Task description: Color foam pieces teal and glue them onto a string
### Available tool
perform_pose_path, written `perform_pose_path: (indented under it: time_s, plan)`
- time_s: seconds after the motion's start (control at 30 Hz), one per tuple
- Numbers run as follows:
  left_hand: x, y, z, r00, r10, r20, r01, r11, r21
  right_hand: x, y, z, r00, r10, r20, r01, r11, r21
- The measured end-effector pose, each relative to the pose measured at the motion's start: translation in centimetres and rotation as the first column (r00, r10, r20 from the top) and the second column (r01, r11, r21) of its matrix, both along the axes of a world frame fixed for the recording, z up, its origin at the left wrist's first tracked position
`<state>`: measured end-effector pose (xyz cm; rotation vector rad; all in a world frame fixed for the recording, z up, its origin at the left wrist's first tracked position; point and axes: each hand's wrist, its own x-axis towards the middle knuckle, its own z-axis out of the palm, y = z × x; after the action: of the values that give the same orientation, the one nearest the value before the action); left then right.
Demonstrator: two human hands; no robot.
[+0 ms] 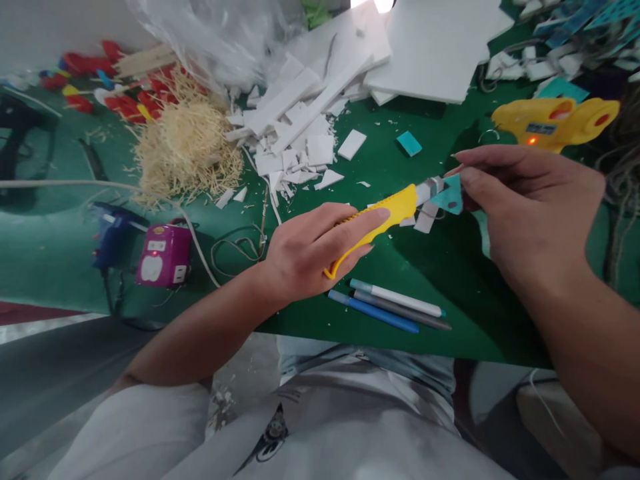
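My left hand (313,250) is closed round the yellow handle of a utility knife (395,208), index finger laid along its top. The knife's metal end points right and meets a small teal piece (450,195) with a dark hole in it; whether the blade cuts into it I cannot tell. My right hand (533,200) pinches that teal piece between thumb and fingers, just above the table. White foam scraps (425,219) lie below the knife tip. Another small teal piece (409,143) rests farther back.
A yellow glue gun (555,123) with a lit orange light lies at right. Several pens (385,310) lie near the front edge. White foam boards (430,53) and offcuts fill the back. At left are wood shavings (187,150), a purple power adapter (165,257) and a blue glue gun (115,233).
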<state>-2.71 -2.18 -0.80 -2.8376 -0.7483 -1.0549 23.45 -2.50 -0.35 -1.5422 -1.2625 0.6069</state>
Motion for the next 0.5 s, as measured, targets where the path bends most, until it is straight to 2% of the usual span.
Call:
perform_pose_path:
  time_s: [0.13, 0.27, 0.5]
  plan:
    - [0.06, 0.11, -0.25, 0.999, 0.002, 0.044, -0.002, 1.0, -0.019, 0.12, -0.4, 0.4, 0.999, -0.011, 0.05, 0.012, 1.0, -0.013]
    - [-0.05, 0.12, -0.19, 1.0, 0.025, 0.008, -0.024, 0.999, -0.025, 0.44, -0.65, 0.33, 0.994, 0.011, 0.106, -0.011, 1.0, -0.003]
    - [-0.19, 0.24, -0.18, 1.0, 0.015, -0.027, -0.015, 1.0, 0.0, 0.54, -0.33, -0.1, 0.995, 0.035, 0.091, -0.034, 0.999, -0.013]
